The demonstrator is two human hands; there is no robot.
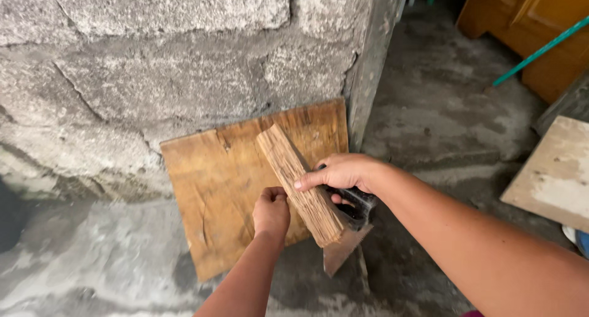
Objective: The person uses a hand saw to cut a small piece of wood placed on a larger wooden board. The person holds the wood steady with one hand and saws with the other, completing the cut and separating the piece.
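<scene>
A: Step? 
B: Splitting. Left hand [271, 211] clamps wood stick [299, 183] upright-tilted on board [215, 188] near wall; right hand [341, 173] grips knife [353, 222] against it.
A: Next?
B: Probably steady downward pressure, fingers clear.

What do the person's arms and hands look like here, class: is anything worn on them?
Both forearms are bare as far as the picture shows: no sleeves, gloves, watch or bracelets. The left hand and right hand carry no rings that can be seen. A small patch of dark reddish cloth shows at the bottom edge beside the right arm; what garment it is cannot be told.
</scene>
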